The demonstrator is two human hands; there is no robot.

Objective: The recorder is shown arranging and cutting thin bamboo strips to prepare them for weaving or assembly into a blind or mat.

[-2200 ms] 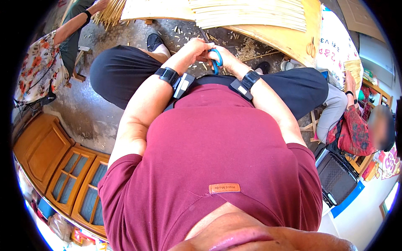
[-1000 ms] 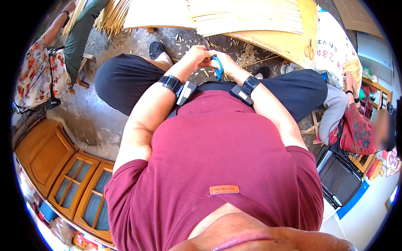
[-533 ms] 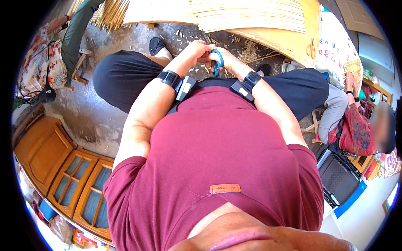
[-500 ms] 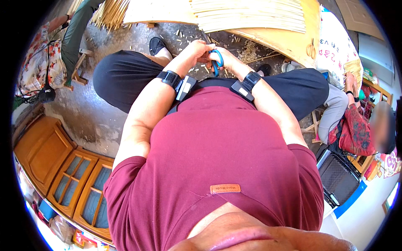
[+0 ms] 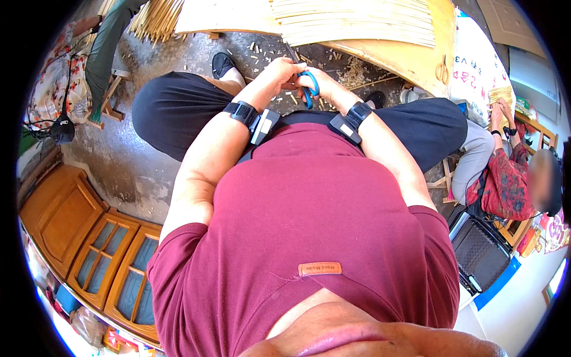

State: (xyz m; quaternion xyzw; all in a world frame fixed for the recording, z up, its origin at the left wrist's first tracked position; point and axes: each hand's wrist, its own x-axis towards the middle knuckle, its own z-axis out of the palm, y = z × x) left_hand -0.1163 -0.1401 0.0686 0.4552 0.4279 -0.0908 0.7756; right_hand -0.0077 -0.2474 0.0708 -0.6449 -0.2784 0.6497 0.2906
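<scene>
My right hand (image 5: 322, 84) is closed round the blue handles of a pair of scissors (image 5: 308, 102), held above the gap between my knees. The dark blades (image 5: 291, 52) point away from me, toward the table. Right beside it, my left hand (image 5: 279, 72) has its fingers curled in against the scissors and the right fingers. What the left fingertips hold, if anything, is hidden. Beyond both hands, a mat of pale thin sticks (image 5: 354, 22) lies on the wooden table (image 5: 410, 62).
Orange-handled scissors (image 5: 442, 70) lie on the table's right part. A loose bundle of sticks (image 5: 156, 21) is at the far left. Cut bits (image 5: 355, 72) litter the floor. Co-workers sit at left and right; the right one's hands (image 5: 501, 114) are at pale sticks. Wooden cabinet doors (image 5: 56, 217) stand lower left.
My hands stay almost in place; the blue handles have shifted very slightly. The co-worker at the right has moved their hands apart, and the person at the left has shifted a little.
</scene>
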